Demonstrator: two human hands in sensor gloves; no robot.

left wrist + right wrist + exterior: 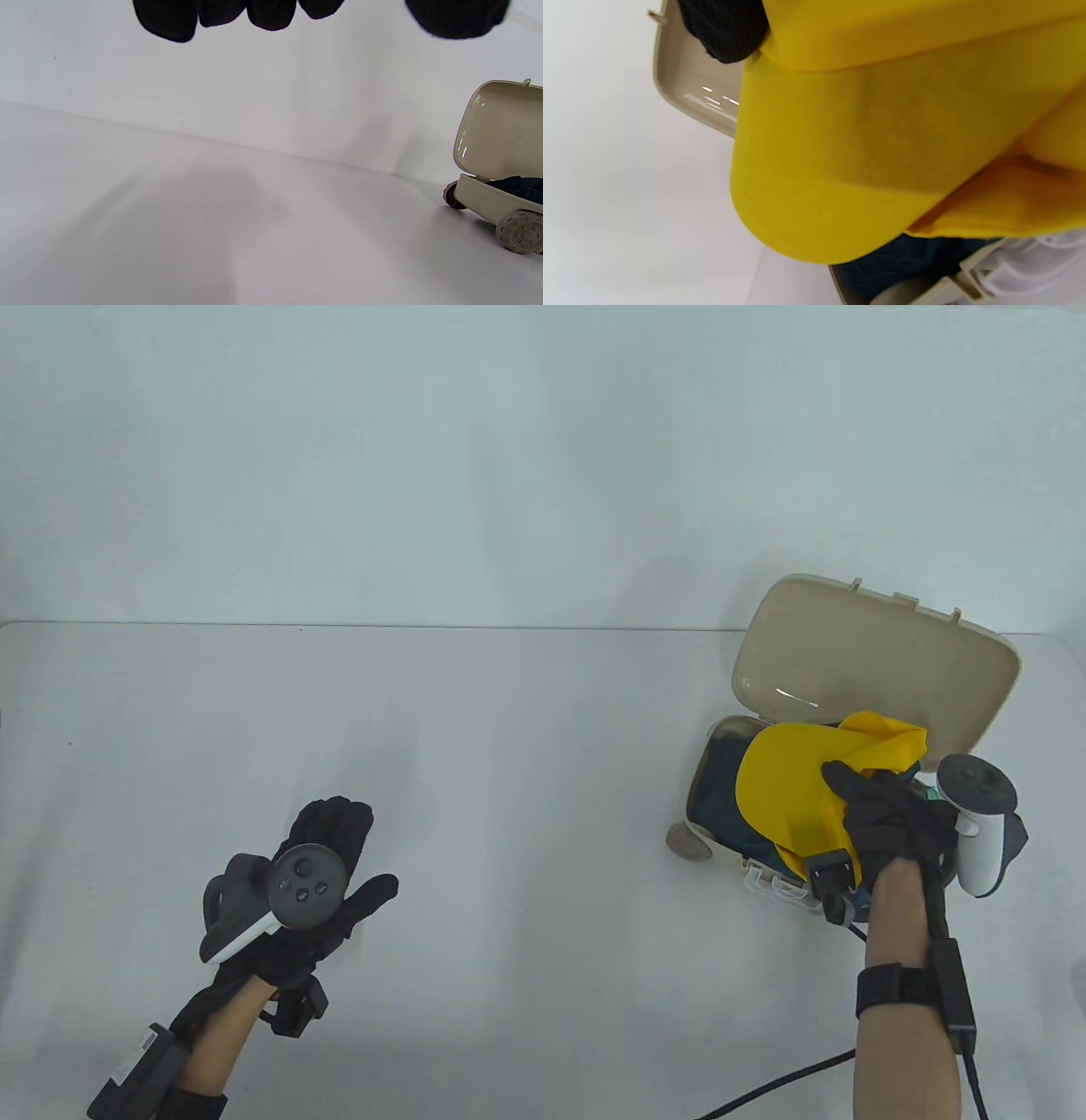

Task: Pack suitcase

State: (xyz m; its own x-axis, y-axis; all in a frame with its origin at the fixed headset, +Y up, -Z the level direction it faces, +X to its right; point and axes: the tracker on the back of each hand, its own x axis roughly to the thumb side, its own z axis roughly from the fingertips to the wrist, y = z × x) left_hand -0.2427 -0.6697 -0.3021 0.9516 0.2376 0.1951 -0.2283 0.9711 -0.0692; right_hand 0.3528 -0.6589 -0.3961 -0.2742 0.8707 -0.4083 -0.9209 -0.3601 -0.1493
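A small beige suitcase (713,848) lies open at the table's right, its lid (882,657) raised behind it. Dark blue cloth (721,789) fills the tray. My right hand (882,814) grips a yellow cloth (789,793) over the tray; in the right wrist view the yellow cloth (865,148) fills the frame, with dark blue cloth (903,262) beneath it. My left hand (327,865) hovers over bare table at the left, fingers straight and holding nothing. The left wrist view shows the fingertips (263,15) at the top and the suitcase (496,203) far right.
The white table (509,814) runs back to a pale wall along its far edge (339,625). A black cable (780,1082) trails from my right forearm across the table's front right. The suitcase has wheels (519,233) on its left end.
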